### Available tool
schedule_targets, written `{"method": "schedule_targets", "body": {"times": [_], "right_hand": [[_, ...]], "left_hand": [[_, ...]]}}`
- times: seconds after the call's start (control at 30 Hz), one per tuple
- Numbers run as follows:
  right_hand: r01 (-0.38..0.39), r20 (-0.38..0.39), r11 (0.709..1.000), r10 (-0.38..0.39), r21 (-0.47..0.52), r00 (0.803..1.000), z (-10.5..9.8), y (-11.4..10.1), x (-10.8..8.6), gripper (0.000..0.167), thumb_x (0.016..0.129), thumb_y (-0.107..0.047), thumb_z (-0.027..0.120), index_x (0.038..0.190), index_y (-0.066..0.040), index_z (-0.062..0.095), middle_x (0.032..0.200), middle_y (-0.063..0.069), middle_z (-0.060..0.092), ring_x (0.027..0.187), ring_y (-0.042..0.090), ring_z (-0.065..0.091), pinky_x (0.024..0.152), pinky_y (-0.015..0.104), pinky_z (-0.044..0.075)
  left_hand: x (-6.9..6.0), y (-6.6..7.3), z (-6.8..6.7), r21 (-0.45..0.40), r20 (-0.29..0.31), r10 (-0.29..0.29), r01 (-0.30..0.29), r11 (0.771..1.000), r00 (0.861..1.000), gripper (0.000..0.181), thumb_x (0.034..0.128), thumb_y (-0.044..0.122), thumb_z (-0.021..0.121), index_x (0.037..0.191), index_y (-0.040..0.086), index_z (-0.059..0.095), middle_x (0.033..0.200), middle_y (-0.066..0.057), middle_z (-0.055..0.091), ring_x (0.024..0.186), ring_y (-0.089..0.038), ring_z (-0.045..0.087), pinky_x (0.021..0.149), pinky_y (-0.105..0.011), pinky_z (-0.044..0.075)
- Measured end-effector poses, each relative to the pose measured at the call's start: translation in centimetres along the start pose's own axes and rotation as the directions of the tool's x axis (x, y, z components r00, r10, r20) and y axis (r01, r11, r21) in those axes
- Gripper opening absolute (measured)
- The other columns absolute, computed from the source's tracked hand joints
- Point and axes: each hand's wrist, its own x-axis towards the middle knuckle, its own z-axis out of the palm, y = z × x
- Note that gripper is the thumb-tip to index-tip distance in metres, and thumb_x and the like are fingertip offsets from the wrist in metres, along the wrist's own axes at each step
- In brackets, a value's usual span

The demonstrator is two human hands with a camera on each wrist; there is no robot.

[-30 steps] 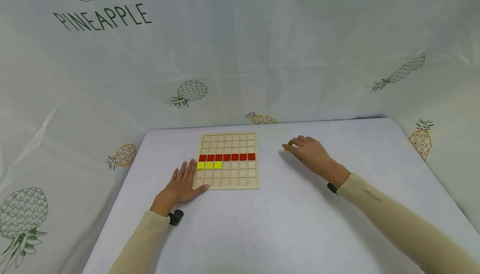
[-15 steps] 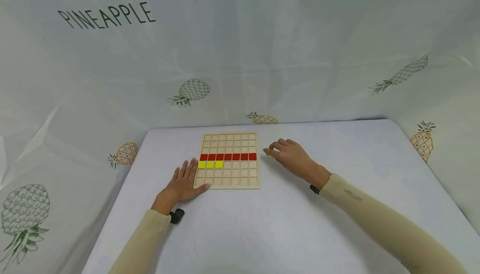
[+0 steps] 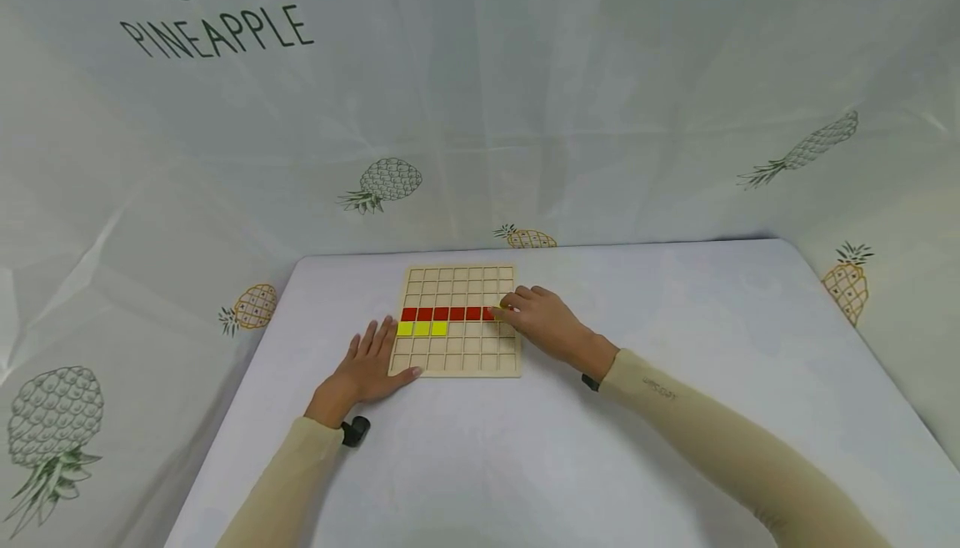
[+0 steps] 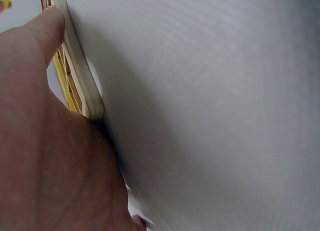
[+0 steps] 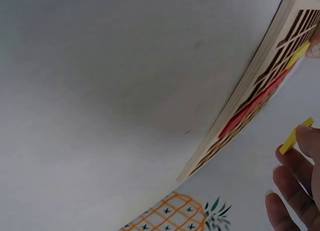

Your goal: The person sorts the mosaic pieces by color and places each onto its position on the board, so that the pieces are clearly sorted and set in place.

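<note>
A light wooden grid board (image 3: pixel 463 362) lies on the table. A full row of red tiles (image 3: pixel 442 314) runs across it, partly covered at its right end by my right hand. Just below sit 3 yellow tiles (image 3: pixel 422 329) at the left. My left hand (image 3: pixel 362 375) lies flat with spread fingers along the board's lower left corner, its thumb on the bottom edge. Between thumb and index finger my right hand (image 3: pixel 553 324) pinches another yellow tile (image 5: pixel 296 136), held above the board's right side. In the left wrist view, the thumb (image 4: pixel 50 31) touches the board's rim.
A white-covered table (image 3: pixel 480 456) holds the board. Behind it hangs a pale cloth (image 3: pixel 480 98) printed with pineapples. Each wrist carries a black camera, the left one (image 3: pixel 356 431) showing fully beside the sleeve.
My right hand has moved left, from beside the board to above its right side, carrying the yellow tile. My left hand stays where it was.
</note>
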Motion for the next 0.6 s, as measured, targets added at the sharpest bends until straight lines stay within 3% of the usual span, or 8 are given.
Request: {"method": "schedule_targets", "body": {"times": [0.33, 0.6], "right_hand": [[0.02, 0.021, 1.0, -0.02, 0.004, 1.0, 1.5, -2.1, 2.4, 0.038, 0.09, -0.008, 0.085, 0.125, -0.019, 0.076, 0.113, 0.001, 0.073, 0.105, 0.019, 0.068, 0.088, 0.03, 0.059], [-0.007, 0.109, 1.0, 0.008, -0.013, 0.994, 2.1, -3.6, 4.2, 0.039, 0.094, -0.012, 0.081, 0.13, -0.023, 0.075, 0.115, -0.001, 0.073, 0.109, 0.018, 0.068, 0.095, 0.032, 0.059]], "left_hand": [[-0.1, 0.2, 0.0, 0.009, 0.004, -0.006, 0.006, 1.0, 1.0, 0.107, 0.1024, 0.059, 0.057, 0.167, -0.005, 0.001, 0.176, -0.024, -0.002, 0.162, -0.046, -0.005, 0.128, -0.064, 0.0], [-0.1, 0.1, -0.1, 0.0, 0.007, -0.001, 0.001, 1.0, 1.0, 0.106, 0.1029, 0.06, 0.055, 0.167, -0.005, 0.001, 0.176, -0.023, -0.003, 0.162, -0.045, -0.006, 0.128, -0.064, -0.001]]}}
